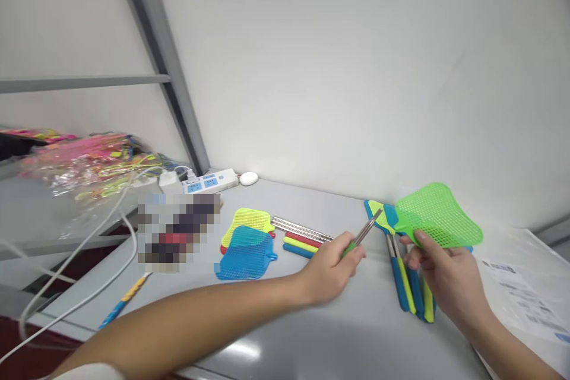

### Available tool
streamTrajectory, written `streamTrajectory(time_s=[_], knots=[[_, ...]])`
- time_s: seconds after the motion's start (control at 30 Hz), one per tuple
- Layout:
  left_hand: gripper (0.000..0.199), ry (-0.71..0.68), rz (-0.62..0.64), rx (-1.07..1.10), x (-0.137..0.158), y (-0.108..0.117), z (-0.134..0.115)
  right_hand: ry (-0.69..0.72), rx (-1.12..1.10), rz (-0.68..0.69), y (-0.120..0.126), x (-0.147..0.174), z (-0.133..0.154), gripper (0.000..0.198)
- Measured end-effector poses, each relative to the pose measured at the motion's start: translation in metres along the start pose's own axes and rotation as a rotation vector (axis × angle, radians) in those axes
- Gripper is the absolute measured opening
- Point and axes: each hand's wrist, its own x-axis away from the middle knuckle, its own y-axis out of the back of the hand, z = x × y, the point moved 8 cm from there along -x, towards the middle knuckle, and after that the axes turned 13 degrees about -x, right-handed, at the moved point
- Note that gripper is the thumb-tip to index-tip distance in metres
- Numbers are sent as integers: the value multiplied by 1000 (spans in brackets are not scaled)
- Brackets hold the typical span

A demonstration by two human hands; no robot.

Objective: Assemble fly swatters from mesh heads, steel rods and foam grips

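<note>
My left hand [333, 270] is closed around a green handle with thin metal rods [369, 228] pointing up to the right. In my right hand [449, 279], the thumb and fingers pinch the neck of a bright green mesh fly swatter head [439, 217]. Left of my left hand lie a blue swatter head [247, 252] and a yellow one [249, 221], with a red edge beneath. Metal rods [299, 227] and red, yellow and blue handles [298, 248] rest beside them, partly behind that hand. Blue and yellow handles [405, 285] lie by my right hand, below more swatter heads [377, 214].
The grey table [285, 309] meets a white wall. A power strip [211, 181] and a white oval object [248, 178] sit at the back. Loose white cables [129, 237], a pen-like stick [124, 300] and colourful bagged items [102, 157] are left; a labelled plastic bag [525, 291] lies right.
</note>
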Motion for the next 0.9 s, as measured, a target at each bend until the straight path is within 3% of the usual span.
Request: streamTrajectory(time_s=[0.13,0.3,0.5,0.73,0.9], knots=[[28,167,152,47,36,-10,24,-56,-109,80,-10,-1,-13,30],[32,248,291,-19,41,-12,29,-58,-4,160,-12,11,-26,42],[38,234,321,-108,39,-12,27,-71,101,328,-13,26,-33,45],[38,272,329,-173,39,-12,31,-11,89,305,-13,19,-29,47],[36,239,340,-264,37,-10,29,-54,16,312,-14,17,-32,47]])
